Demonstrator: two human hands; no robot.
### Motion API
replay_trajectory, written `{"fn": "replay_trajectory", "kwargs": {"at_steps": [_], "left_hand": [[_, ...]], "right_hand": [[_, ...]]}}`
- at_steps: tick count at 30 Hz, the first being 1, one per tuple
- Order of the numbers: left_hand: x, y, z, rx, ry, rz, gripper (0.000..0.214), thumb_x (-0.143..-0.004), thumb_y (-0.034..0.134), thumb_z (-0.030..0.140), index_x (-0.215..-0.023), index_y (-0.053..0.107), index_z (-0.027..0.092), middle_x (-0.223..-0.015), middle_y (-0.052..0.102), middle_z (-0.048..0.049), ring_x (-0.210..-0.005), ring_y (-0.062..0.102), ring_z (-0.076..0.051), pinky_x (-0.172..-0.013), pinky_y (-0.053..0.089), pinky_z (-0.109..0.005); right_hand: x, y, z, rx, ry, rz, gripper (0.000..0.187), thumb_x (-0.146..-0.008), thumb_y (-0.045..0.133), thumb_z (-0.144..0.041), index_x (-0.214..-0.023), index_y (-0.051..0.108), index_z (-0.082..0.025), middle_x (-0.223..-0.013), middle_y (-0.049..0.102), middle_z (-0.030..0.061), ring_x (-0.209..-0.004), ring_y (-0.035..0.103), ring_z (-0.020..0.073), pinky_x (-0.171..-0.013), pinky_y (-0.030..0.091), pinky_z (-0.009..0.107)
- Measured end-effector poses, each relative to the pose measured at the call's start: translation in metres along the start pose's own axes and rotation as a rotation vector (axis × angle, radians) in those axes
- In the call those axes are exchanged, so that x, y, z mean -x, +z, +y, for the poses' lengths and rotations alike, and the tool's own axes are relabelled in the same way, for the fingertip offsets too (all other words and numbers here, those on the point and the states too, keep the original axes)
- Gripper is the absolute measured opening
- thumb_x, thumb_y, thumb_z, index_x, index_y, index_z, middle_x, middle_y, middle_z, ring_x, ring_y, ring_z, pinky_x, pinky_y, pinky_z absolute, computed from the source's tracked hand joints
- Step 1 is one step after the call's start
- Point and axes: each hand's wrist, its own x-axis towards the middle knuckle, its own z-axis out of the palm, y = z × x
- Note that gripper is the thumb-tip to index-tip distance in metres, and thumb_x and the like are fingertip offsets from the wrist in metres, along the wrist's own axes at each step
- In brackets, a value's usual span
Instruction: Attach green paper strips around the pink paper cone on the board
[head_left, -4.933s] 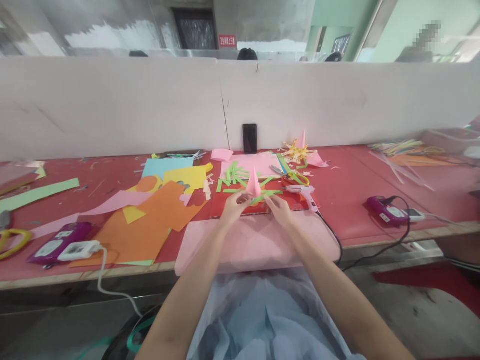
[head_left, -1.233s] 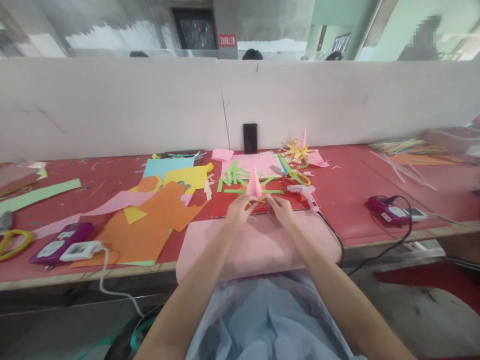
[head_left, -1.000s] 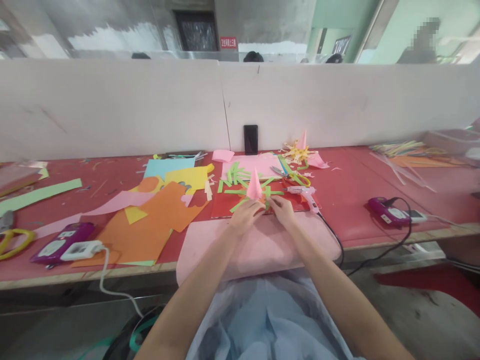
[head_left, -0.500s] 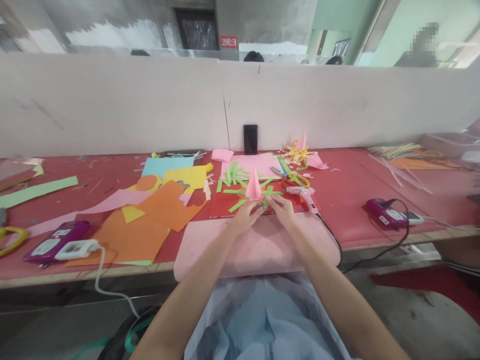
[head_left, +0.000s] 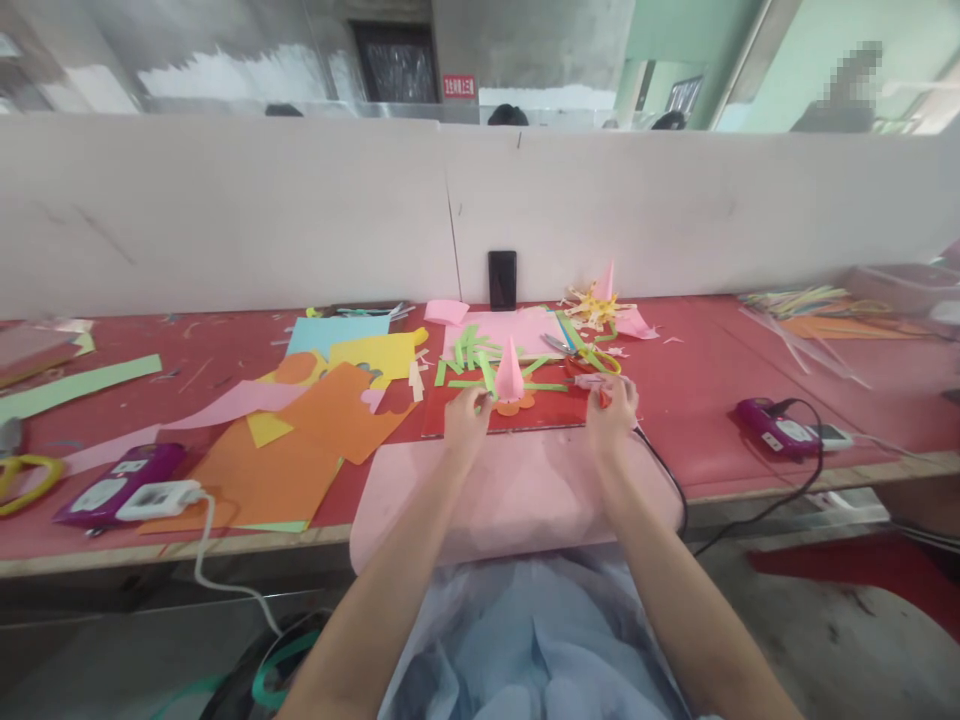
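A pink paper cone stands upright on an orange scalloped paper base, with green paper strips spread out around it. Left of the cone, my left hand is closed in a pinch. A green strip shows close to its fingertips, but what they hold is hidden. My right hand is wrapped round the pink glue gun, whose nozzle points left toward the cone. Beneath this work lies a red board.
Scissors lie behind the glue gun. A second cone with yellow fringe stands farther back. Orange sheets and other coloured paper cover the left side. Purple power boxes sit on both sides, with cables. A black phone leans against the partition.
My hands have moved apart from in front of the cone. The right one has gone right and taken hold of the glue gun; the left has shifted left. The orange base now shows.
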Motion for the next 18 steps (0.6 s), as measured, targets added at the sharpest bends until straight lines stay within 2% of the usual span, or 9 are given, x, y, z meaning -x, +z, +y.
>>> {"fn": "replay_trajectory", "kwargs": {"at_steps": [3, 8, 13, 18], "left_hand": [[-0.001, -0.004, -0.003, -0.090, -0.076, 0.059, 0.011, -0.081, 0.050, 0.022, -0.076, 0.060, 0.021, -0.085, 0.069, -0.0039, -0.084, 0.063, -0.020, -0.079, 0.047, -0.032], [0.000, -0.007, -0.001, -0.142, -0.204, 0.053, 0.012, -0.082, 0.048, 0.023, -0.078, 0.060, 0.021, -0.090, 0.069, -0.0068, -0.087, 0.063, -0.022, -0.074, 0.047, -0.032], [-0.001, -0.007, -0.004, -0.164, -0.213, 0.051, 0.013, -0.082, 0.048, 0.022, -0.075, 0.060, 0.020, -0.085, 0.069, -0.0066, -0.082, 0.063, -0.021, -0.072, 0.047, -0.031], [-0.002, -0.006, -0.008, -0.176, -0.202, 0.035, 0.013, -0.083, 0.048, 0.023, -0.079, 0.060, 0.019, -0.089, 0.069, -0.0072, -0.084, 0.063, -0.021, -0.074, 0.047, -0.031]], "right_hand": [[-0.007, -0.014, 0.015, 0.246, 0.118, 0.070, 0.023, -0.079, 0.046, -0.028, -0.094, 0.060, -0.017, -0.103, 0.058, 0.0134, -0.101, 0.051, 0.0276, -0.086, 0.039, 0.044], [-0.010, -0.029, 0.036, 0.487, 0.288, -0.040, 0.044, -0.076, 0.055, -0.048, -0.103, 0.057, -0.014, -0.109, 0.054, 0.0202, -0.104, 0.047, 0.0361, -0.082, 0.037, 0.050], [-0.008, -0.026, 0.040, 0.557, 0.285, -0.109, 0.053, -0.071, 0.058, -0.056, -0.100, 0.059, -0.011, -0.108, 0.054, 0.0226, -0.104, 0.047, 0.0378, -0.082, 0.036, 0.051], [-0.007, -0.023, 0.035, 0.594, 0.233, -0.153, 0.045, -0.069, 0.061, -0.046, -0.100, 0.060, -0.012, -0.110, 0.055, 0.0205, -0.102, 0.047, 0.0357, -0.082, 0.036, 0.049]]}}
